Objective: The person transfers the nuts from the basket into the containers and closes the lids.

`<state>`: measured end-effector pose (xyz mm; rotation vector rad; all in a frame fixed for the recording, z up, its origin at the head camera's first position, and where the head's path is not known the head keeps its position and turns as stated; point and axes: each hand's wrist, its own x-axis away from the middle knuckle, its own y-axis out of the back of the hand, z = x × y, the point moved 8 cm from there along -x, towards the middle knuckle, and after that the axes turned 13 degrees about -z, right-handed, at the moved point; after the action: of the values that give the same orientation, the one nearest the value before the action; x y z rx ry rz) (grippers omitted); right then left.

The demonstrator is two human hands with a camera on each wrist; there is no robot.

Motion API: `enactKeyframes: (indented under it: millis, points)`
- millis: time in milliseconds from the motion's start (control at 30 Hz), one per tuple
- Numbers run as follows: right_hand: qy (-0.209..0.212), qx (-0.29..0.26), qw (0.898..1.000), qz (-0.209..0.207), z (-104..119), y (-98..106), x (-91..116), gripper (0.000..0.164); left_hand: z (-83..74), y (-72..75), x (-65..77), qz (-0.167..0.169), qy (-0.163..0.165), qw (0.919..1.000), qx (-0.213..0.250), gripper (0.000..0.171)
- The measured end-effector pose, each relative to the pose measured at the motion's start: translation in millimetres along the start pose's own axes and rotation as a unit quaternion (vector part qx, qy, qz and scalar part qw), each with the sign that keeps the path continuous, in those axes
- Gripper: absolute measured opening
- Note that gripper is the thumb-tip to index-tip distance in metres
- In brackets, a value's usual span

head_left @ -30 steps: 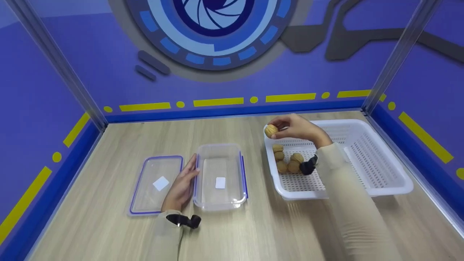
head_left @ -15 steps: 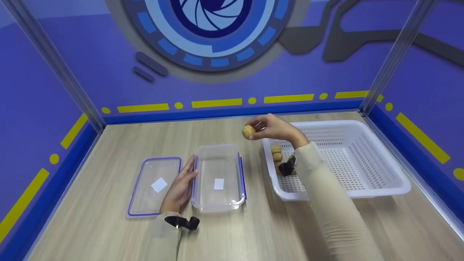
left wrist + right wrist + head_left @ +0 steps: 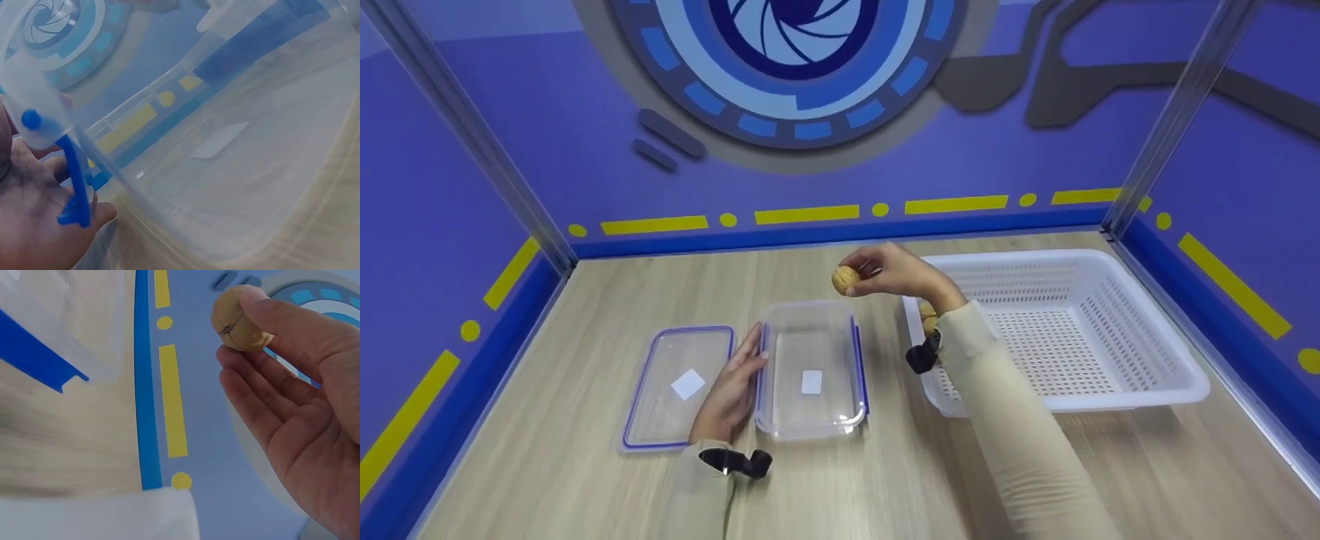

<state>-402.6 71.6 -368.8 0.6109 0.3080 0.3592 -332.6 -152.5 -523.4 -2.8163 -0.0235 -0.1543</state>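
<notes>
A walnut (image 3: 846,280) is pinched between the thumb and fingers of my right hand (image 3: 891,270), in the air beyond the far right corner of a clear plastic container (image 3: 811,431). The right wrist view shows the same walnut (image 3: 239,320) and its seam up close. My left hand (image 3: 730,394) rests against the container's left side with fingers extended. In the left wrist view, my left hand (image 3: 45,208) lies by a blue-edged side latch (image 3: 76,185). The container stands uncovered, with a white label (image 3: 811,382) visible at its bottom.
A clear lid with a blue seal (image 3: 660,405) lies left of the container, partly behind my left hand. On the right stands a white perforated basket (image 3: 1166,390). Walnuts (image 3: 928,309) show at its left end, partly hidden by my right arm. Panelled walls enclose the table.
My right hand has carried the walnut leftward from above the basket's far left corner to near the container's far right corner. My left hand stays beside the container.
</notes>
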Motion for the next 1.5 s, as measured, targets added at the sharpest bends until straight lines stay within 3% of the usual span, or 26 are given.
enactKeyframes:
  millis: [167, 400, 600, 1133, 1500]
  points:
    - [0.015, -0.016, 1.0, 0.009, 4.1, -15.0, -3.7, 0.042, -0.3, 1.2, 0.6, -0.008, -0.001, 0.9999, 0.006, 0.065]
    - [0.016, -0.006, 1.0, 0.009, 4.6, -30.9, -6.5, 0.043, -0.8, -3.6, 0.9, 0.007, -0.001, 0.9999, 0.014, 0.064]
    - [0.02, -0.005, 1.0, 0.006, 6.5, -46.6, -10.0, 0.041, -0.4, -0.4, 0.0, -0.007, 0.006, 0.9999, 0.009, 0.065]
    - [-0.009, -0.003, 1.0, -0.015, 11.6, -86.9, -18.5, 0.04, 0.2, 0.6, -1.1, -0.004, 0.0, 1.0, -0.001, 0.064]
    - [-0.044, -0.018, 0.997, -0.054, -1.7, -105.1, -23.7, 0.039, -0.2, 0.2, -1.0, -0.01, 0.003, 0.9999, -0.012, 0.064]
